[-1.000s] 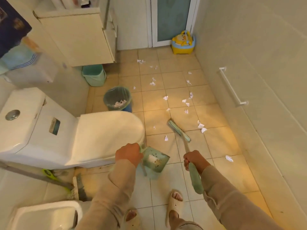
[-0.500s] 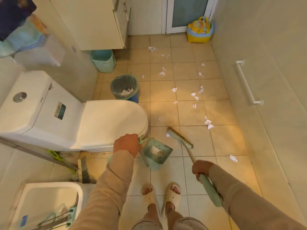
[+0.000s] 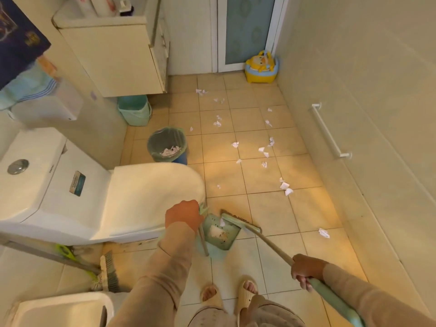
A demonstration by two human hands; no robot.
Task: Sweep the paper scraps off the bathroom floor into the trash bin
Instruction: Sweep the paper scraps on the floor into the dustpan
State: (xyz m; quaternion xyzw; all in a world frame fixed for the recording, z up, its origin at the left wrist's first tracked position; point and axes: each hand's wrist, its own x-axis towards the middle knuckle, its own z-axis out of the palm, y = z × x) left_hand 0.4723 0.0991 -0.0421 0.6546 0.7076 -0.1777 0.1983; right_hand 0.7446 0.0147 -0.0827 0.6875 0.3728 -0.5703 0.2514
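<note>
My left hand grips the upright handle of a green dustpan resting on the floor beside the toilet; white scraps lie inside it. My right hand holds the long broom handle, and the green broom head rests at the dustpan's open edge. Several white paper scraps lie scattered over the tan tiles ahead, one scrap alone at the right. The trash bin, lined with a green bag and holding paper, stands behind the toilet bowl.
A white toilet fills the left. A teal bucket sits under the cabinet. A yellow child's potty stands by the door. A wall rail runs along the right. Another broom lies at lower left.
The broom head has been drawn back toward me across the tiles to the dustpan's mouth, bringing a scrap in. My right hand slid back and to the right along the handle.
</note>
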